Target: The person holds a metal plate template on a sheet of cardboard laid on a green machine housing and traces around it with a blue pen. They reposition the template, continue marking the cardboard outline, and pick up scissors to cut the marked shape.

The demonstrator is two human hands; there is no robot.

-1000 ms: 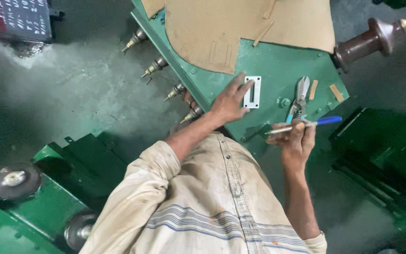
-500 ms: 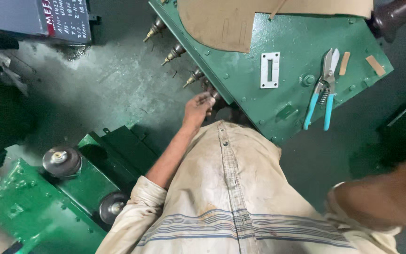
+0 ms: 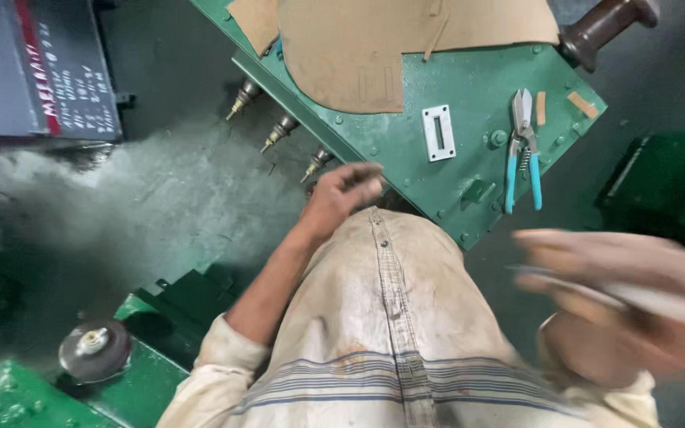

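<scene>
1. Since half a second ago the right hand has swung in closer to the camera and now fills the lower right of the view as a blur, while the left hand has hardly shifted from the near edge of the green metal cover.
2. Compared with a second ago, the pliers are no longer under the right hand; they lie free on the cover, blue handles toward the person, jaws pointing away.
3. That left hand rests at the cover's near edge, fingers loosely curled and partly spread; whether it grips anything cannot be told.
4. A pale, thin, long thing crosses the right hand, which seems to hold it, but the smear hides how far the fingers close and what the thing is.
5. A white rectangular plate with a slot sits on the cover, between the left hand and the pliers.
6. Brown cardboard sheets cover the far part of the cover.
7. Three brass-tipped studs stick out of the cover's left side, just beyond the left hand.
8. A dark brown insulator stands at the far right corner.
9. Two small tan strips lie just right of the pliers.
10. The person's striped, pale shirt fills the lower middle.
</scene>
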